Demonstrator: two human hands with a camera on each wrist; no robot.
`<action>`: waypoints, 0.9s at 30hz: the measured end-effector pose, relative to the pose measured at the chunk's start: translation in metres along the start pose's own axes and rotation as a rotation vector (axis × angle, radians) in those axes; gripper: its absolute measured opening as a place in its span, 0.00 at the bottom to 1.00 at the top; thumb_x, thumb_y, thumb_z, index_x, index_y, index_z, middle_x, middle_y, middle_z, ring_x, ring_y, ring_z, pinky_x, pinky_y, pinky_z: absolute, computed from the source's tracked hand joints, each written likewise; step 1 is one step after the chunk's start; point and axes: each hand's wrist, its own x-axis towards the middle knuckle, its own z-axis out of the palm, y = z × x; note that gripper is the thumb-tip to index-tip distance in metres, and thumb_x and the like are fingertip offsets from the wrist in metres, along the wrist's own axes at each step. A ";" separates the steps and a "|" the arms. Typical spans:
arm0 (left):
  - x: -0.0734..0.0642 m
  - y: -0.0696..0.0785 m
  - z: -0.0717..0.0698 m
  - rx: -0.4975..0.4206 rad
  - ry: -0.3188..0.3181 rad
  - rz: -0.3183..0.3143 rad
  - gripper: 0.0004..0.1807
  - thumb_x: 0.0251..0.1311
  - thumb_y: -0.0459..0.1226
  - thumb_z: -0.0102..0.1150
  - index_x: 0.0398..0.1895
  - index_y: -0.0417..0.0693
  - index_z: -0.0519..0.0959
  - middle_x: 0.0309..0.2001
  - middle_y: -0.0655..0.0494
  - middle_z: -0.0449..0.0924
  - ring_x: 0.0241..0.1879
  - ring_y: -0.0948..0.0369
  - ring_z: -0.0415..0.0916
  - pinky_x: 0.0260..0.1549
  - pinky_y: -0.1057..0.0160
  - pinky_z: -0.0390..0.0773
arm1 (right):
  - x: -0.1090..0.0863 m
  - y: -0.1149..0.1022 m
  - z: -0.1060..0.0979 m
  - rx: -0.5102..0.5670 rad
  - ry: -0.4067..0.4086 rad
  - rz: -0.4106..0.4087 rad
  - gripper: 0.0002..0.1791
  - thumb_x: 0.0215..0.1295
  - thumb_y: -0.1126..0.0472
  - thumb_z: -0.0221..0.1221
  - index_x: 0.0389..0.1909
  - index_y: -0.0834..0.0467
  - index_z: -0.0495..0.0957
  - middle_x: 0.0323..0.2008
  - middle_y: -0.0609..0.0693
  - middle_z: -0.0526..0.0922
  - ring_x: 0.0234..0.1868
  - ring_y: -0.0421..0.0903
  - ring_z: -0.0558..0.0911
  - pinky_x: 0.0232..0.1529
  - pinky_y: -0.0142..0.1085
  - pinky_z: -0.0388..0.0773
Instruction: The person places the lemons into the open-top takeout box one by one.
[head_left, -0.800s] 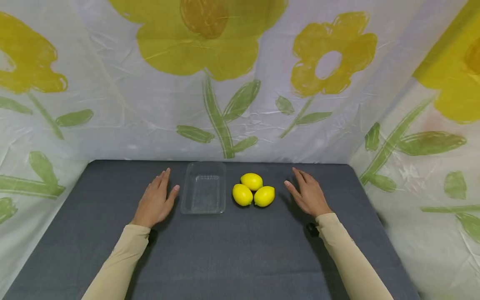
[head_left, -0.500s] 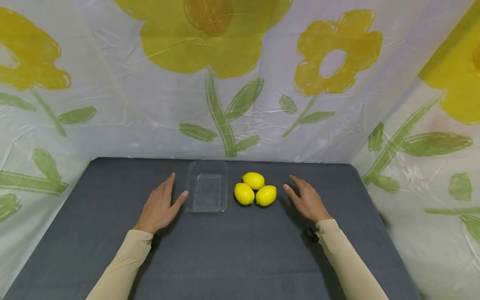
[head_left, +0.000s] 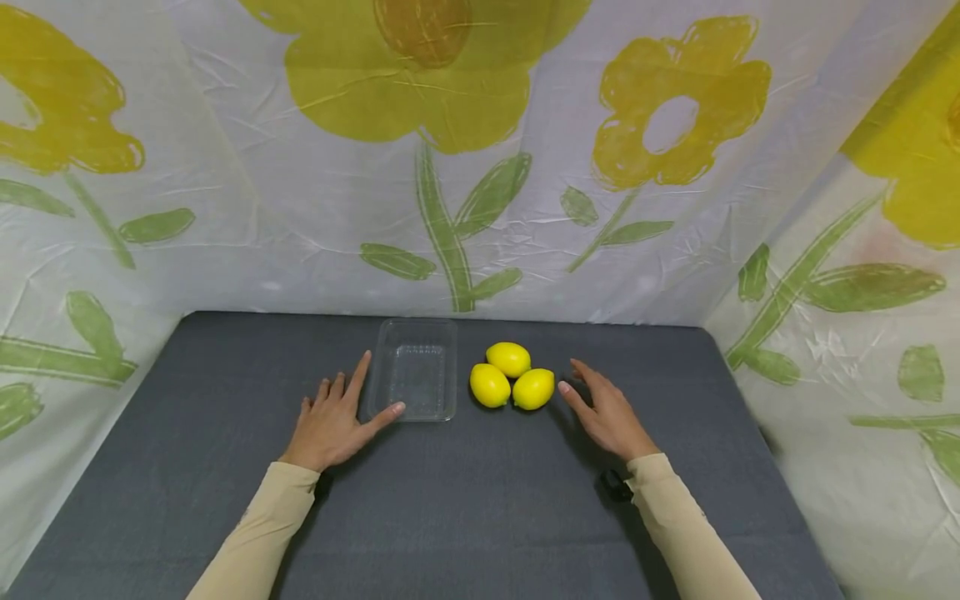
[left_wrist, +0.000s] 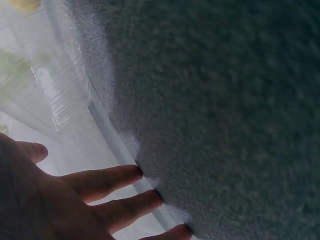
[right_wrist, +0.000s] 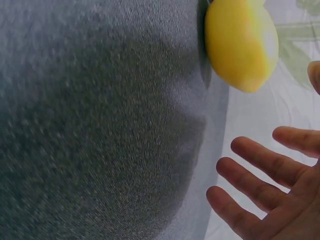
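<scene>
A clear plastic container [head_left: 417, 408] stands near the back of the dark table. My left hand [head_left: 330, 427] is at its left side with fingers spread; the index fingertip and thumb overlap its near left edge in the head view. Three yellow lemons sit in a tight cluster right of the container: a back lemon [head_left: 508, 359], a left lemon [head_left: 490, 386] and a right lemon [head_left: 534, 389]. Just right of them, my right hand [head_left: 609, 417] has its fingers extended and thumb toward the right lemon. A lemon [right_wrist: 241, 42] also shows in the right wrist view, apart from the fingers.
The table [head_left: 480, 517] has a dark grey cloth surface. A white sheet with painted yellow flowers [head_left: 300, 233] hangs directly behind its back edge and along both sides.
My left hand has moved right to the container, its thumb and index finger spreading wider. My right hand has shifted left, closer to the lemons. The container and lemons stay in place.
</scene>
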 end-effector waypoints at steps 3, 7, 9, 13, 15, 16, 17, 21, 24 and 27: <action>0.001 0.001 0.001 -0.004 -0.009 -0.002 0.58 0.61 0.74 0.47 0.83 0.62 0.33 0.72 0.20 0.52 0.71 0.22 0.46 0.60 0.18 0.45 | -0.001 0.000 0.001 -0.007 0.000 -0.008 0.41 0.77 0.34 0.45 0.79 0.57 0.56 0.70 0.63 0.70 0.70 0.65 0.68 0.65 0.65 0.64; 0.002 0.003 0.001 -0.008 -0.027 -0.006 0.59 0.59 0.75 0.48 0.83 0.64 0.32 0.73 0.19 0.50 0.71 0.21 0.43 0.59 0.17 0.43 | -0.002 0.000 0.002 -0.007 0.009 -0.018 0.42 0.77 0.34 0.46 0.80 0.57 0.56 0.70 0.63 0.70 0.70 0.65 0.68 0.64 0.65 0.65; 0.003 0.004 0.001 -0.010 -0.035 -0.008 0.60 0.58 0.76 0.48 0.83 0.64 0.32 0.73 0.18 0.49 0.71 0.21 0.42 0.58 0.16 0.42 | -0.003 0.000 0.001 -0.002 0.012 -0.021 0.42 0.77 0.34 0.46 0.79 0.57 0.56 0.70 0.63 0.70 0.69 0.65 0.68 0.64 0.65 0.66; 0.003 0.004 0.001 -0.011 -0.041 -0.007 0.60 0.57 0.76 0.49 0.83 0.65 0.32 0.73 0.18 0.48 0.71 0.20 0.42 0.58 0.16 0.41 | -0.004 0.000 0.002 0.010 0.008 -0.022 0.42 0.76 0.34 0.49 0.79 0.57 0.57 0.70 0.63 0.70 0.69 0.65 0.69 0.64 0.64 0.66; 0.002 0.004 0.001 -0.013 -0.039 -0.007 0.61 0.57 0.76 0.50 0.83 0.66 0.32 0.73 0.18 0.48 0.70 0.20 0.42 0.58 0.16 0.41 | -0.005 0.000 0.002 0.025 0.006 -0.015 0.43 0.75 0.34 0.51 0.79 0.58 0.58 0.70 0.63 0.70 0.70 0.64 0.69 0.64 0.64 0.67; 0.002 0.004 0.001 -0.012 -0.039 -0.006 0.61 0.57 0.76 0.50 0.83 0.66 0.32 0.73 0.18 0.48 0.70 0.19 0.42 0.57 0.15 0.41 | -0.005 0.000 0.003 0.034 0.006 -0.011 0.44 0.74 0.34 0.53 0.78 0.59 0.58 0.70 0.63 0.70 0.70 0.64 0.69 0.64 0.63 0.67; 0.003 0.005 0.001 -0.011 -0.039 -0.005 0.61 0.57 0.76 0.50 0.83 0.67 0.32 0.73 0.18 0.48 0.70 0.19 0.42 0.57 0.15 0.41 | -0.006 -0.001 0.004 0.043 0.008 -0.006 0.44 0.73 0.35 0.55 0.78 0.59 0.58 0.70 0.63 0.70 0.70 0.63 0.69 0.64 0.63 0.67; 0.003 0.006 0.002 -0.006 -0.042 -0.009 0.61 0.55 0.77 0.51 0.83 0.67 0.32 0.72 0.17 0.48 0.70 0.19 0.42 0.57 0.15 0.41 | -0.006 -0.005 0.008 0.073 0.018 -0.005 0.48 0.67 0.38 0.64 0.77 0.62 0.60 0.69 0.63 0.71 0.69 0.63 0.70 0.64 0.61 0.69; 0.003 0.007 0.002 -0.003 -0.044 -0.016 0.62 0.55 0.77 0.51 0.83 0.66 0.32 0.73 0.18 0.48 0.70 0.19 0.41 0.57 0.15 0.41 | -0.006 -0.008 0.012 0.066 0.035 -0.026 0.50 0.62 0.40 0.70 0.75 0.66 0.62 0.68 0.64 0.72 0.67 0.63 0.72 0.63 0.60 0.71; 0.003 0.007 0.002 -0.001 -0.043 -0.019 0.62 0.54 0.77 0.51 0.83 0.66 0.33 0.73 0.18 0.48 0.70 0.19 0.41 0.57 0.15 0.41 | -0.005 -0.012 0.017 0.053 0.065 -0.044 0.51 0.58 0.43 0.73 0.73 0.68 0.63 0.67 0.65 0.73 0.67 0.63 0.73 0.63 0.58 0.72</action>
